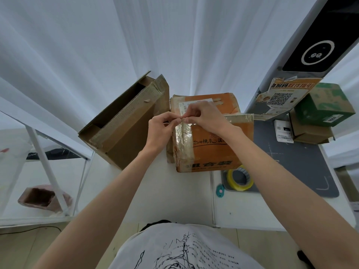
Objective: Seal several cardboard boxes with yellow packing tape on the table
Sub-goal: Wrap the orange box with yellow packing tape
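Observation:
An orange cardboard box [211, 152] stands on the white table [174, 200] in front of me. A strip of tape [184, 140] runs over its left top edge and down its near face. My left hand [161, 127] and my right hand [204, 115] meet above the box's top, both pinching the upper end of that tape strip between thumb and fingers. A roll of yellow packing tape [240, 178] lies on the grey mat, right of the box's near corner. A brown cardboard box [126, 121] with open flaps leans to the left of the orange one.
A grey mat [291, 162] covers the table's right part. A small teal cutter [220, 190] lies beside the tape roll. A green box [326, 105] sits on a brown box [310, 133] at the far right. A grey post with a QR sticker [279, 98] rises behind.

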{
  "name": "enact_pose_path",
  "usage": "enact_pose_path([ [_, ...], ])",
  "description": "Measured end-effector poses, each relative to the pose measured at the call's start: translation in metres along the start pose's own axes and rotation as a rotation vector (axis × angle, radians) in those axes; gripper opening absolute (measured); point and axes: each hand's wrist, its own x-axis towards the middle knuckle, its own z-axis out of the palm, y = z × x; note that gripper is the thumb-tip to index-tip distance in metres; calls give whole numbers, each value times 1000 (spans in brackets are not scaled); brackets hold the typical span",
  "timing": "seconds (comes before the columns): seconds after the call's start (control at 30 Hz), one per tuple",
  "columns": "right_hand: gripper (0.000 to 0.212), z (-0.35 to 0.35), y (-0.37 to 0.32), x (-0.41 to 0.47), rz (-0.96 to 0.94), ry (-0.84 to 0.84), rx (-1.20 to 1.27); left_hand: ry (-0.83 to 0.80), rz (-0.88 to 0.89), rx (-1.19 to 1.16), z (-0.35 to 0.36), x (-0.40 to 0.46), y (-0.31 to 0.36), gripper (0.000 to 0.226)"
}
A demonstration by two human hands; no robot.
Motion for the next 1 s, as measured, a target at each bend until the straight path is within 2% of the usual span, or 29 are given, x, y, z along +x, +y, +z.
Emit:
enact_pose_path([
  [0.07,6,5,1,0,12,23,-35,17,-33,17,3,-1,0,10],
  [0.13,10,9,1,-2,19,45,-46,-7,-114,-7,5,-3,0,26],
  [0.2,12,12,2,-5,18,80,-32,-88,-237,-34,3,-9,-1,45],
  [0.23,12,12,3,-7,14,99,-26,-146,-271,-22,2,-13,0,48],
  [0.33,11,13,2,-9,-16,147,-8,-284,-266,34,2,-25,-4,45],
  [0.43,15,14,-2,-10,-50,202,9,-262,-230,69,6,-29,-4,40],
  [0.6,19,19,-2,-13,-134,200,-69,-264,-314,80,5,-25,-9,38],
  [0.67,19,22,0,-12,-127,201,-75,-253,-293,81,4,-28,-10,43],
  [0.77,18,24,2,-11,-108,227,-63,-254,-227,67,6,-37,-10,67],
  [0.9,15,29,4,-11,-94,225,-38,-274,-109,168,10,-41,-20,94],
  [1.0,16,29,6,-10,-83,217,1,-298,-76,223,9,-39,-22,102],
])
